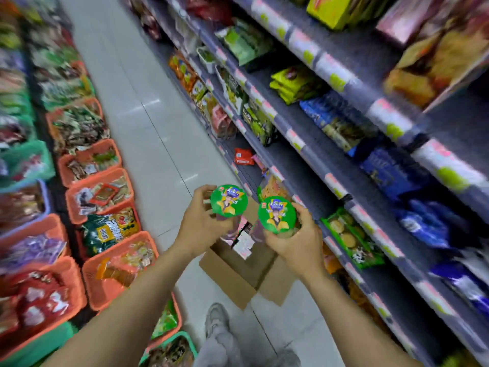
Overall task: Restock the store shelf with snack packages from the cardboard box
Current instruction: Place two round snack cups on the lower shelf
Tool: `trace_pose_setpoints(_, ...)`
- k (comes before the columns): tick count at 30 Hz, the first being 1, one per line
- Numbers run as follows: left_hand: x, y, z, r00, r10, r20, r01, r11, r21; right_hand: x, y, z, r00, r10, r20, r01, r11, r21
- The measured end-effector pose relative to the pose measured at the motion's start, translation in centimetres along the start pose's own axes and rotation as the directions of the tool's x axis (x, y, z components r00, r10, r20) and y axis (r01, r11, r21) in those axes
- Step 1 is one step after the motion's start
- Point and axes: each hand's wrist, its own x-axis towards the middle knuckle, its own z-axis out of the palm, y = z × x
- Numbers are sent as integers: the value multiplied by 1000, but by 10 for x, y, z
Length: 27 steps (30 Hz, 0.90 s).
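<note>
My left hand (199, 224) grips a snack cup with a round green lid (229, 201). A second cup with the same green lid (276, 214) is held in my right hand (296, 243). Both cups hover over the open cardboard box (239, 274), which sits on the floor against the foot of the shelf unit (312, 152) on the right. Inside the box I see a few pale packages, blurred. The shelf rows hold green, yellow and blue snack bags.
Orange and green baskets (111, 263) full of snacks line the left side of the aisle. A grey tiled floor (148, 123) runs between them and the shelves. My shoe (217, 320) stands just behind the box.
</note>
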Motion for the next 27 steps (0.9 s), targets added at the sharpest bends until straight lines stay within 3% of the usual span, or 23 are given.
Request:
trace_pose_setpoints(6,-33,137,10,987,158,37,-157,987,-35,-12,-97,-104,981,-166,-97,177,977,119)
trace_pose_setpoints(13,-54,255,43,916,390,97,-382,920,-87,-17,-166,-207,925,-286,-249,330,931,157)
trace_pose_setpoints(20,-58,308,110,828,503,248,-478,864,-154,-30,-174,-276,859,-260,-440,332,939,93)
trace_pose_setpoints(27,-37,339,172,816,503,285,-454,863,-221,-3,-169,-310,784,-163,-599,215,976,15)
